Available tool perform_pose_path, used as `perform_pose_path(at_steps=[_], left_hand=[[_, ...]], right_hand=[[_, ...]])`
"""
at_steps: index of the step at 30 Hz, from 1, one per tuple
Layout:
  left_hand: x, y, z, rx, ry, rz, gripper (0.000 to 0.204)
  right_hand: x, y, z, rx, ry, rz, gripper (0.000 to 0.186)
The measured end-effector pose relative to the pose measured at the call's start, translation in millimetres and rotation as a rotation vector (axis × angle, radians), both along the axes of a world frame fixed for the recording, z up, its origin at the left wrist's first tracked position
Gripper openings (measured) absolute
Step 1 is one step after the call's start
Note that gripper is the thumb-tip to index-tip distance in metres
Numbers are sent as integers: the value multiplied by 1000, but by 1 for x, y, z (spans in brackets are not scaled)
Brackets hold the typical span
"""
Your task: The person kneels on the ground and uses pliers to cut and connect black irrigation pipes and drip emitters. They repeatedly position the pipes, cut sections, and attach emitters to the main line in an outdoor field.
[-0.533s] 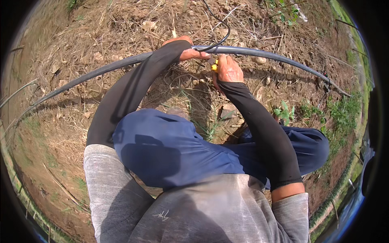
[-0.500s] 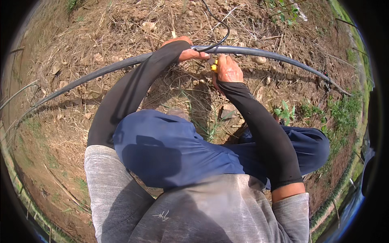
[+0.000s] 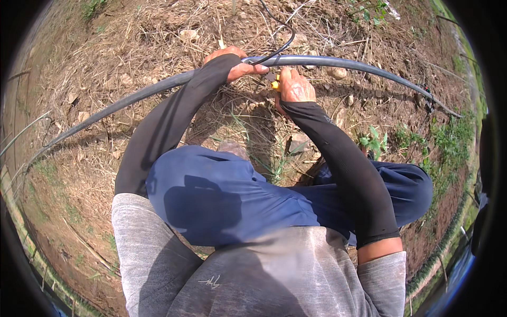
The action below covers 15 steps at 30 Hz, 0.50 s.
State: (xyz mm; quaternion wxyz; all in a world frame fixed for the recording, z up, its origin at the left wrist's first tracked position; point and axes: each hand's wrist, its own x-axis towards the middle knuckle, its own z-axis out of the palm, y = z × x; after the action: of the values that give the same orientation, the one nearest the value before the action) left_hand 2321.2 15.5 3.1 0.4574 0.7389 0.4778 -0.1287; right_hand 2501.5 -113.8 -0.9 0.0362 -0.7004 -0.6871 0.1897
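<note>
Black hose (image 3: 338,64) is gripped by the left hand (image 3: 235,62); right hand (image 3: 293,87) fingers pinch a yellow fitting (image 3: 275,83) just beneath, best pressed squarely.

I see a long grey hose (image 3: 338,64) arching above dry straw, with a small yellow fitting (image 3: 275,84) just beneath its middle.

Open dry ground beyond the hose (image 3: 369,68), stones (image 3: 338,73) and thin tube (image 3: 274,50) close by.
</note>
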Motion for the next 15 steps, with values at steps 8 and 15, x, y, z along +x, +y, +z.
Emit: perform_pose_path(at_steps=[8, 15], left_hand=[[6, -2, 2, -6, 99, -3, 70], [5, -6, 1, 46, 96, 55, 68]], right_hand=[[4, -1, -7, 46, -32, 22, 26], [0, 3, -6, -14, -50, 13, 24]])
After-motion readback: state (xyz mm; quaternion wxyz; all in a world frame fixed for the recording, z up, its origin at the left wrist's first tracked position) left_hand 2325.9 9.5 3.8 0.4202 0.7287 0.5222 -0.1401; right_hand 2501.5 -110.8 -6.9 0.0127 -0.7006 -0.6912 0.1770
